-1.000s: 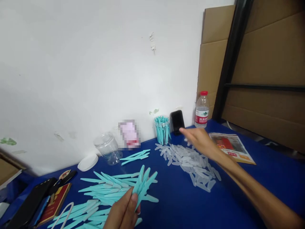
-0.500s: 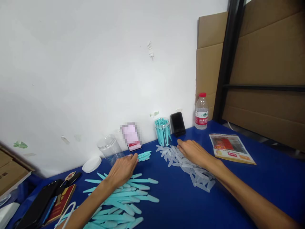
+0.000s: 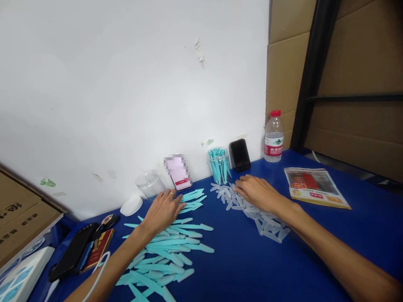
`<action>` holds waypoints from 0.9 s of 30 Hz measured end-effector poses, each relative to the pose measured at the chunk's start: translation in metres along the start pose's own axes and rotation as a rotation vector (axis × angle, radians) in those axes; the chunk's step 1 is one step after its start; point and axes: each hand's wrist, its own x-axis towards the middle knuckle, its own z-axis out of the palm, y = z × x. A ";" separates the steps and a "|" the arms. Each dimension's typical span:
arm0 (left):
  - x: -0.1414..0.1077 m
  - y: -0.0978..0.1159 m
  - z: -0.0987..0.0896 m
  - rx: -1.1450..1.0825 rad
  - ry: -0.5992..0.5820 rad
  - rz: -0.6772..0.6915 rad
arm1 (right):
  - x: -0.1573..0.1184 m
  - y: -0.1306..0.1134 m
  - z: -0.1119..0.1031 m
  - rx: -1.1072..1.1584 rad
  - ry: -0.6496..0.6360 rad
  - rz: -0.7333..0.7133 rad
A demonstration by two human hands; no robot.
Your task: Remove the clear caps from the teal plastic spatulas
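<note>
My left hand (image 3: 164, 209) is palm down over the upper end of a heap of turquoise razors (image 3: 170, 251), beside a smaller group of turquoise razors (image 3: 192, 200) near the wall. Its fingers are bent and partly spread, and nothing shows held in them. My right hand (image 3: 253, 191) reaches to the pile of clear plastic caps (image 3: 266, 222). Its fingertips are pressed together at the pile's edge; whatever they hold is too small to name. A clear jar full of turquoise razors (image 3: 219, 165) stands just behind the caps.
An open clear jar (image 3: 150, 184), a white lid (image 3: 131, 206) and a lit phone (image 3: 181, 176) are by the wall. Further right are a black device (image 3: 239, 155), a water bottle (image 3: 273, 138) and a printed packet (image 3: 316, 187). A black case (image 3: 75, 251) lies left.
The view has shifted, moving the scene right and slightly up. More razors show in the small group beside my left hand. My right hand's fingers have drawn in at the caps.
</note>
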 end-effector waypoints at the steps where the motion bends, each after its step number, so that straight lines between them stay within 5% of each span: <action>1: -0.003 -0.005 -0.004 -0.045 -0.003 -0.023 | 0.000 0.001 0.000 -0.015 0.013 -0.002; 8: -0.076 -0.024 -0.034 -0.407 -0.190 -0.190 | 0.000 -0.001 -0.009 0.010 0.183 0.049; 12: -0.113 -0.006 -0.023 -0.483 -0.287 -0.135 | -0.006 -0.042 -0.007 0.213 0.189 -0.046; 15: -0.120 0.009 -0.005 -0.490 -0.294 -0.053 | -0.019 -0.090 0.012 0.284 0.099 -0.199; 19: -0.122 0.028 0.009 -0.469 -0.194 -0.112 | -0.033 -0.131 0.046 0.145 0.102 -0.279; 23: -0.126 0.040 0.005 -0.461 -0.090 -0.195 | -0.033 -0.133 0.055 0.157 0.123 -0.360; 27: -0.130 0.015 -0.003 -0.510 -0.081 -0.248 | -0.032 -0.128 0.046 0.207 0.174 -0.369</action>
